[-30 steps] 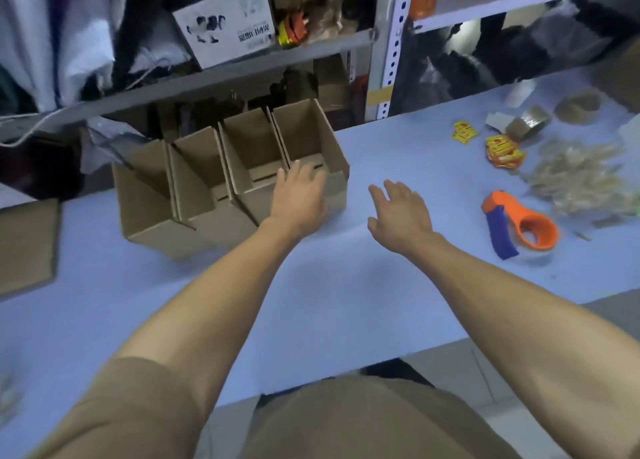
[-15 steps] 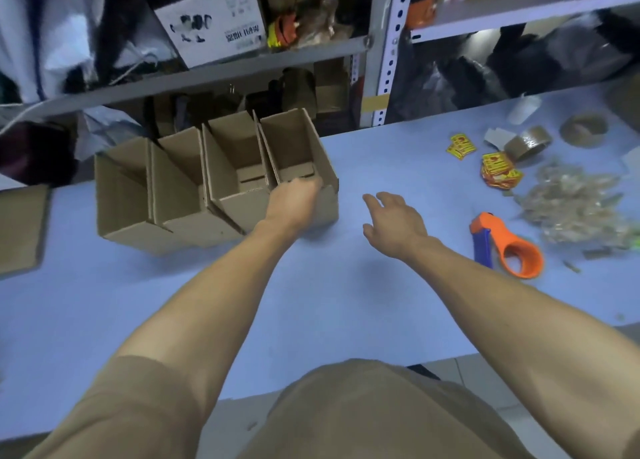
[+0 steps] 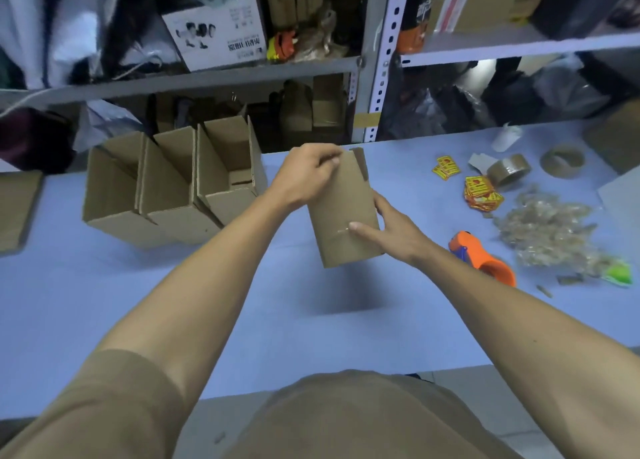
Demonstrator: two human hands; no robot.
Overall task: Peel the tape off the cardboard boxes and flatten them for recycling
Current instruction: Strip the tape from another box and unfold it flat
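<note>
A small brown cardboard box (image 3: 341, 212) hangs in the air above the blue table (image 3: 311, 337), its open end pointing away from me. My left hand (image 3: 306, 172) grips its far upper edge. My right hand (image 3: 391, 231) holds its right side, thumb laid across the near face beside a strip of clear tape (image 3: 343, 230). Three more open cardboard boxes (image 3: 173, 188) stand in a row at the back left of the table.
An orange and blue tape dispenser (image 3: 485, 261) lies right of my right hand. Further right are a heap of peeled tape (image 3: 547, 230), red-yellow stickers (image 3: 481, 193) and brown tape rolls (image 3: 509, 169). Flat cardboard (image 3: 17, 209) lies at far left. Cluttered metal shelves (image 3: 207, 80) back the table.
My left hand took hold of the rightmost box and lifted it out of the row toward me. My right hand moved in and grasped its side.
</note>
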